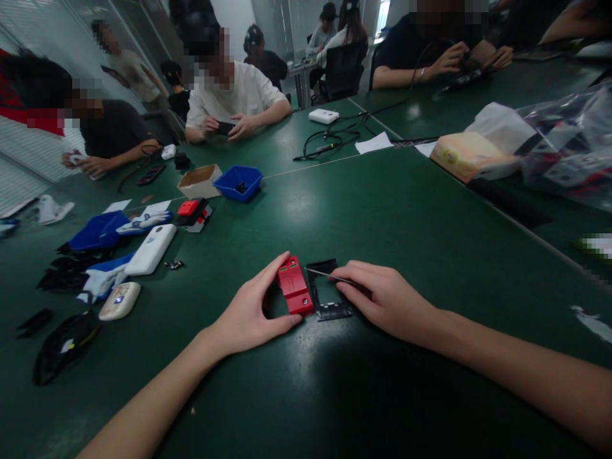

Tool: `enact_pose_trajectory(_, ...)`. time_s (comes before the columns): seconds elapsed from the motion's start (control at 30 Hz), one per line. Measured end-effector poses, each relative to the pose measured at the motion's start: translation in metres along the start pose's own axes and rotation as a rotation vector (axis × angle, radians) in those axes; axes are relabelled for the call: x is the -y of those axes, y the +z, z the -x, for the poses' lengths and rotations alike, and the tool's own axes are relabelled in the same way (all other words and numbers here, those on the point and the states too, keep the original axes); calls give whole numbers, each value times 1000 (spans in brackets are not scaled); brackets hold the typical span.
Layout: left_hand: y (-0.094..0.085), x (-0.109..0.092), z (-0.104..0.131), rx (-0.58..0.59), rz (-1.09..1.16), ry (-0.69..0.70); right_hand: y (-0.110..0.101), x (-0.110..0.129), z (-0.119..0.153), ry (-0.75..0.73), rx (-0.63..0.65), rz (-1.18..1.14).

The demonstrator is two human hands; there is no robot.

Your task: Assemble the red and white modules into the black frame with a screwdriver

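A red block-shaped part [296,287] with small openings and a screw lies on the green table. My left hand [251,309] grips it, the forefinger at its far end and the thumb at its near end. Just right of it, a black rectangular frame [335,313] lies flat. My right hand [377,293] holds a thin metal tool [319,273] between thumb and fingers. The tool's tip points left over the frame, close to the red part's right edge; whether they touch I cannot tell.
Left on the green table [306,210] are a blue bin [239,182], a cardboard box [198,181], red and black parts [194,213], a white case [152,248] and gloves. Plastic bags [564,146] lie right. Several people sit beyond.
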State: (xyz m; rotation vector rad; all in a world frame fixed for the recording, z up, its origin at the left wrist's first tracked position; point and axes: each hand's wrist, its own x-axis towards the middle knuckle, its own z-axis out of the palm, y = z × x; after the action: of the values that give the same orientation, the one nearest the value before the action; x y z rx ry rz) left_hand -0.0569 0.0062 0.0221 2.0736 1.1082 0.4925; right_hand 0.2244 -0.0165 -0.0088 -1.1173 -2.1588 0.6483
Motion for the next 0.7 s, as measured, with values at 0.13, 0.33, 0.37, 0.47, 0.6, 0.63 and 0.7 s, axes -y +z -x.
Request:
enact_pose_trajectory(0.13,0,4,0,29,-22,18,0,1,0,-3,3,-6)
enact_pose_trajectory(0.33,2,1,0,52,-64,5,-1,2,-1,-13,-11,1)
enact_pose_trajectory(0.37,3,1,0,57,-72,9,0,2,-1,-17,-16,2)
enact_pose_trajectory(0.47,6,0,1,74,-103,38,0,0,0,-24,-45,-8)
enact_pose_trajectory(0.6,9,0,3,83,-152,60,0,0,-1,-16,-57,-19)
enact_pose_trajectory(0.63,10,0,4,84,-155,69,0,0,-1,-17,-59,-20)
enact_pose_trajectory(0.7,11,-1,5,88,-152,89,-1,1,-2,-22,-66,-21)
